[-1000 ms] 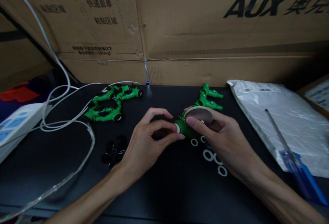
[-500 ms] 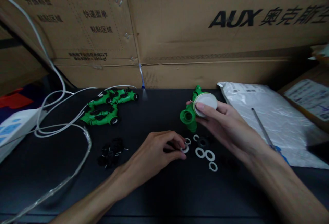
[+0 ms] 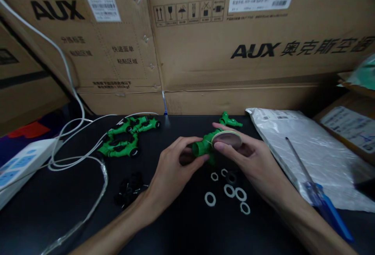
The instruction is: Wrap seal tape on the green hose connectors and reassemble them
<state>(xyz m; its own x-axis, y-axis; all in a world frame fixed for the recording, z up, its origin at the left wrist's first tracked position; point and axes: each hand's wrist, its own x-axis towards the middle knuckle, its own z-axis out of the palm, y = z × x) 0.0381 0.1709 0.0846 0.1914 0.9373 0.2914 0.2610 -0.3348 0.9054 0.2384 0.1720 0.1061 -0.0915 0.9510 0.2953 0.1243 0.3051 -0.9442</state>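
Observation:
A green plastic tubular part (image 3: pixel 199 148) is held between my two hands, its open end pointing left. The fingers and thumb of my left hand (image 3: pixel 172 167) close around that open end. My right hand (image 3: pixel 254 151) grips the part's other side together with a flat, round, pale disc (image 3: pixel 228 139), the thumb pressed on the disc's face. What the right fingers do behind the disc is hidden. Below the hands lie several white rings, among them a larger ring (image 3: pixel 210 199) and a small ring (image 3: pixel 214 176), beside a black ring (image 3: pixel 231 177).
Another green part (image 3: pixel 230 120) lies behind my right hand. Green and black assemblies (image 3: pixel 121 145), white cables (image 3: pixel 79 161) and a black pile of small parts (image 3: pixel 130 188) are at left. A blue-handled screwdriver (image 3: pixel 325 200) rests by a white plastic mailer (image 3: pixel 299 145); cardboard boxes (image 3: pixel 193 59) stand behind.
My left hand has let go of a white ring, now lying on the table, and taken hold of the green part's open end. That end has turned to the left. The camera view has tilted up.

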